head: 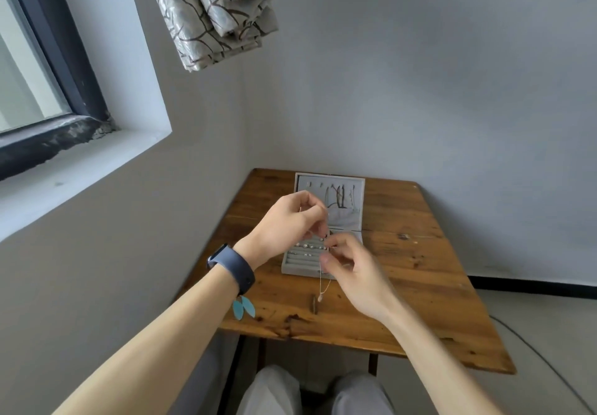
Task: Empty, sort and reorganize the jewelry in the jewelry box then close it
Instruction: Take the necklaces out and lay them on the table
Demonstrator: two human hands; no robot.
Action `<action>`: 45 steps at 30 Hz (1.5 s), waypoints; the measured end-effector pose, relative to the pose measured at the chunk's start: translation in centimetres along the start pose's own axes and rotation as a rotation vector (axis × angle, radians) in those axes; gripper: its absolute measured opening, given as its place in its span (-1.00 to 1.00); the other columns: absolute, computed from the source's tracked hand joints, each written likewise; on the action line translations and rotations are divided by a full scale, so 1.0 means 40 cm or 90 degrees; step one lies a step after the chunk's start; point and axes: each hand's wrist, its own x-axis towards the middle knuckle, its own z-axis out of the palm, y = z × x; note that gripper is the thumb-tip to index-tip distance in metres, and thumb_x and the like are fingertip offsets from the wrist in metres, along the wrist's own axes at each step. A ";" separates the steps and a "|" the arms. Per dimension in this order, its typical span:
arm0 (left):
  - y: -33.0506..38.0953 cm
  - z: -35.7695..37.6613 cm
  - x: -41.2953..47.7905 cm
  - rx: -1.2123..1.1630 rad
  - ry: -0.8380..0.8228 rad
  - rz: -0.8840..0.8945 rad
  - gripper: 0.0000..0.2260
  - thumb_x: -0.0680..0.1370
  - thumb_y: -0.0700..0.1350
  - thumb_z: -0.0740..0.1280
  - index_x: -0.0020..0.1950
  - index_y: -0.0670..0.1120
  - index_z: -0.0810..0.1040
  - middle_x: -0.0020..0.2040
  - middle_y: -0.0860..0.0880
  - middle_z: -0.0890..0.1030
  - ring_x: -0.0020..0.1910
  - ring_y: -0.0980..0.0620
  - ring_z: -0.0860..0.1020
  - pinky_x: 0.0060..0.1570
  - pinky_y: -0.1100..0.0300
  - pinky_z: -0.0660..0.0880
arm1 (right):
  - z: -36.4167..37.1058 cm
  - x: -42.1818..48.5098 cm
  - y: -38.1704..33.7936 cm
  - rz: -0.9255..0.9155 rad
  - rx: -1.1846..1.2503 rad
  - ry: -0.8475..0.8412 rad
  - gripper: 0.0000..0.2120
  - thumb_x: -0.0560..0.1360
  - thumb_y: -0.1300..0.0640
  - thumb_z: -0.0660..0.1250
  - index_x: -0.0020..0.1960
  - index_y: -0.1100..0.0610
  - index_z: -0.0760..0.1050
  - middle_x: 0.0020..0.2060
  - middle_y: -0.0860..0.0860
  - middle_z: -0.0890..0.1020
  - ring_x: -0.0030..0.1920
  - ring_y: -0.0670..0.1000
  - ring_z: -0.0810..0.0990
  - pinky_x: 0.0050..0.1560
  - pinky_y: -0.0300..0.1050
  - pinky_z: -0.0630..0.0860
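Note:
A grey jewelry box (290, 264) lies open on the wooden table (420, 269). Its lid (303, 183) lies back with several necklaces hanging in it, and small earrings (307, 246) sit in the ring rows of the base. Above the base, my left hand (287, 224) pinches one end of a thin necklace (321, 285). My right hand (352, 269) pinches the chain lower down. The chain hangs below my right fingers, its small pendant just over the table. Two turquoise leaf earrings (244, 307) lie at the table's left edge.
A small dark stick-like piece (314, 304) lies on the table in front of the box. The table stands in a corner, with walls behind and to the left. A window and a bunched curtain (219, 10) are up left. My knees show below the table's front edge.

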 end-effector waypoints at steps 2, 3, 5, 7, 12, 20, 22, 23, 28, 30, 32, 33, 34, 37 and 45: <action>0.005 -0.006 -0.007 -0.062 0.012 -0.018 -0.88 0.63 -0.20 0.22 -0.03 -0.20 0.52 -0.26 -0.08 0.62 -0.22 -0.01 0.59 0.04 -0.07 0.60 | 0.031 -0.024 0.036 0.004 -0.004 0.000 -0.91 0.59 -0.02 0.32 0.09 -0.10 0.53 -0.03 -0.15 0.64 0.03 -0.18 0.60 0.02 -0.34 0.48; 0.005 -0.009 -0.010 -0.091 0.020 -0.029 -0.87 0.64 -0.19 0.20 -0.03 -0.20 0.50 -0.26 -0.08 0.59 -0.23 -0.02 0.59 0.05 -0.06 0.60 | 0.047 -0.039 0.057 0.007 -0.010 0.001 -0.93 0.58 -0.01 0.33 0.04 -0.10 0.57 -0.01 -0.16 0.63 0.06 -0.20 0.57 0.03 -0.37 0.46; -0.006 -0.018 -0.015 -0.147 0.032 -0.051 -0.88 0.64 -0.18 0.20 -0.03 -0.19 0.48 -0.26 -0.07 0.55 -0.25 -0.03 0.58 0.04 -0.05 0.61 | 0.078 -0.071 0.107 0.027 -0.020 -0.009 -0.91 0.58 0.02 0.33 -0.05 -0.11 0.60 0.05 -0.17 0.59 0.12 -0.23 0.51 0.04 -0.41 0.41; -0.025 -0.026 -0.018 -0.187 0.042 -0.073 -0.89 0.64 -0.17 0.20 -0.02 -0.17 0.46 -0.25 -0.06 0.53 -0.26 -0.05 0.57 -0.02 -0.01 0.60 | 0.106 -0.109 0.145 0.087 0.036 -0.053 -0.88 0.60 0.04 0.30 -0.05 -0.06 0.60 0.15 -0.18 0.57 0.15 -0.24 0.53 0.09 -0.36 0.45; -0.078 -0.030 -0.018 -0.284 0.074 -0.138 -0.90 0.63 -0.18 0.18 -0.02 -0.15 0.47 -0.23 -0.08 0.55 -0.30 -0.01 0.56 -0.16 0.10 0.57 | 0.145 -0.187 0.203 0.224 0.251 -0.076 -0.80 0.65 0.12 0.21 0.04 0.21 0.54 0.07 -0.03 0.70 0.13 -0.04 0.64 0.16 0.00 0.57; -0.166 -0.002 0.016 -0.302 0.101 -0.226 -0.90 0.61 -0.18 0.22 0.02 -0.14 0.52 -0.21 -0.04 0.64 -0.31 0.03 0.55 -0.24 0.15 0.47 | 0.108 -0.263 0.236 0.262 0.308 0.043 -0.85 0.64 0.19 0.22 0.12 0.15 0.55 -0.09 0.09 0.70 -0.05 0.11 0.69 -0.05 -0.08 0.60; -0.184 0.010 0.027 -0.304 0.094 -0.249 -0.89 0.62 -0.18 0.23 0.05 -0.16 0.53 -0.16 -0.05 0.66 -0.31 0.04 0.54 -0.28 0.18 0.43 | 0.094 -0.280 0.244 0.259 0.319 0.063 -0.83 0.65 0.20 0.21 0.15 0.14 0.55 -0.08 0.09 0.71 -0.08 0.10 0.68 -0.05 -0.05 0.60; -0.194 0.020 0.034 -0.313 0.087 -0.261 -0.88 0.62 -0.18 0.24 0.07 -0.17 0.54 -0.14 -0.06 0.66 -0.32 0.05 0.52 -0.31 0.20 0.40 | 0.087 -0.289 0.249 0.258 0.326 0.074 -0.83 0.65 0.20 0.21 0.16 0.13 0.55 -0.07 0.10 0.71 -0.10 0.10 0.68 -0.05 -0.03 0.60; -0.240 0.076 0.078 -0.364 0.067 -0.320 -0.83 0.58 -0.24 0.32 0.16 -0.10 0.49 -0.03 -0.07 0.68 -0.39 0.10 0.45 -0.43 0.27 0.34 | 0.056 -0.331 0.286 0.278 0.353 0.109 -0.78 0.64 0.20 0.22 0.22 0.07 0.55 -0.05 0.12 0.70 -0.12 0.06 0.65 -0.02 -0.06 0.57; -0.249 0.096 0.090 -0.346 0.043 -0.329 -0.78 0.56 -0.24 0.35 0.19 -0.09 0.48 -0.03 -0.06 0.68 -0.37 0.11 0.47 -0.40 0.27 0.34 | 0.041 -0.346 0.299 0.282 0.348 0.101 -0.78 0.64 0.21 0.22 0.21 0.08 0.58 -0.02 0.11 0.71 -0.10 0.04 0.65 0.00 -0.08 0.57; -0.253 0.114 0.100 -0.305 0.015 -0.322 -0.75 0.55 -0.24 0.38 0.22 -0.11 0.50 -0.06 -0.05 0.69 -0.35 0.10 0.49 -0.36 0.26 0.34 | 0.027 -0.361 0.310 0.291 0.343 0.091 -0.77 0.64 0.25 0.22 0.21 0.09 0.58 -0.01 0.09 0.71 -0.09 0.02 0.66 0.01 -0.11 0.58; -0.251 0.126 0.106 -0.256 -0.005 -0.308 -0.74 0.55 -0.25 0.39 0.23 -0.12 0.51 -0.07 -0.05 0.70 -0.34 0.10 0.51 -0.35 0.26 0.36 | 0.019 -0.368 0.317 0.298 0.333 0.087 -0.76 0.63 0.26 0.22 0.21 0.09 0.58 -0.01 0.08 0.71 -0.08 0.01 0.66 0.02 -0.12 0.58; -0.248 0.136 0.112 -0.177 -0.030 -0.283 -0.76 0.56 -0.24 0.40 0.22 -0.12 0.53 -0.07 -0.05 0.72 -0.33 0.09 0.55 -0.35 0.27 0.39 | 0.013 -0.375 0.322 0.306 0.320 0.087 -0.77 0.63 0.26 0.23 0.21 0.09 0.58 -0.01 0.06 0.72 -0.07 0.00 0.67 0.02 -0.13 0.59; -0.238 0.177 0.139 0.145 -0.093 -0.166 -0.84 0.55 -0.17 0.43 0.12 -0.05 0.60 -0.12 -0.01 0.73 -0.26 0.10 0.67 -0.24 0.32 0.53 | -0.005 -0.393 0.345 0.336 0.295 0.121 -0.81 0.62 0.26 0.25 0.15 0.09 0.58 -0.05 0.02 0.73 -0.09 0.02 0.68 -0.01 -0.16 0.60; -0.245 0.340 0.273 0.400 -0.087 -0.001 -0.92 0.56 -0.13 0.43 0.01 0.02 0.67 -0.05 0.06 0.68 -0.05 0.11 0.62 0.02 0.17 0.59 | -0.062 -0.399 0.394 0.377 0.288 0.304 -0.91 0.56 0.17 0.38 0.03 0.14 0.62 -0.17 0.01 0.74 -0.16 -0.02 0.69 -0.12 -0.20 0.59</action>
